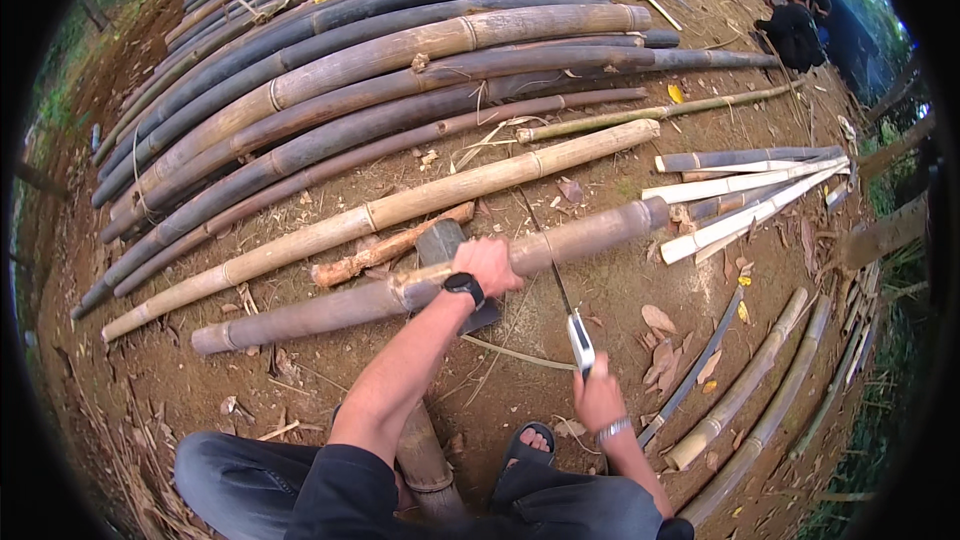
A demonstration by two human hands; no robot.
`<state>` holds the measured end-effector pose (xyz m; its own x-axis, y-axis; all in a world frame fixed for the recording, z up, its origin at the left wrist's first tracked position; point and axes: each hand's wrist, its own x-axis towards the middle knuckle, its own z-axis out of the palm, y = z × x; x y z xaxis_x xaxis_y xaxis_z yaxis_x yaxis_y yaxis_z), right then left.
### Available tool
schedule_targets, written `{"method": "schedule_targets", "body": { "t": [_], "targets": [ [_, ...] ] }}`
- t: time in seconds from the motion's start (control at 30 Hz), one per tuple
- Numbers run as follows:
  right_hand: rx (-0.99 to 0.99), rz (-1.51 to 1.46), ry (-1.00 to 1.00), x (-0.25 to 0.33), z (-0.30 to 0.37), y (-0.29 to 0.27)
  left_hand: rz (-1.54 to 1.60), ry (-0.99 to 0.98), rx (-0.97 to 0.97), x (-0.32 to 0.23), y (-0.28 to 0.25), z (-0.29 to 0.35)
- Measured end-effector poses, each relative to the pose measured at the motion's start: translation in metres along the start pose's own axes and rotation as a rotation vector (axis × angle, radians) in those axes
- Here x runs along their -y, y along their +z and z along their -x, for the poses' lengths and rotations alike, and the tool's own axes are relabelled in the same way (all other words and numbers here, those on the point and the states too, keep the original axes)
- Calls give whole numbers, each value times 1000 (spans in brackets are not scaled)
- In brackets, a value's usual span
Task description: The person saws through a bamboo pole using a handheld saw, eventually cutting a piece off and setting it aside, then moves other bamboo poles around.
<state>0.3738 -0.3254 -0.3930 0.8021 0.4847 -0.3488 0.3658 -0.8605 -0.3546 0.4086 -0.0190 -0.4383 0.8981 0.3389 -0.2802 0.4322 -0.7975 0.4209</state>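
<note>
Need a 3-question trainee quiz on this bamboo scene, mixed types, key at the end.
1. Multiple choice: what does the right hand hold?
A) a hammer
B) a saw
C) a rope

2. True or false: the black watch is on the right wrist.

3. Fill in the blank: the left hand is on a ____, which the saw's blade crosses.

Key:
1. B.
2. False; the watch is on the left wrist.
3. Bamboo pole.
</note>
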Motion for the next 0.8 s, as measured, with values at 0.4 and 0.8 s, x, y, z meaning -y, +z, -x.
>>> {"method": "schedule_targets", "body": {
  "t": [0.4,0.8],
  "targets": [
    [-70,-15,-31,1,32,-12,-25,45,-84,-14,-14,14],
    [-2,5,23,9,21,-24,-22,11,-13,-22,-16,21]
  ]
}}
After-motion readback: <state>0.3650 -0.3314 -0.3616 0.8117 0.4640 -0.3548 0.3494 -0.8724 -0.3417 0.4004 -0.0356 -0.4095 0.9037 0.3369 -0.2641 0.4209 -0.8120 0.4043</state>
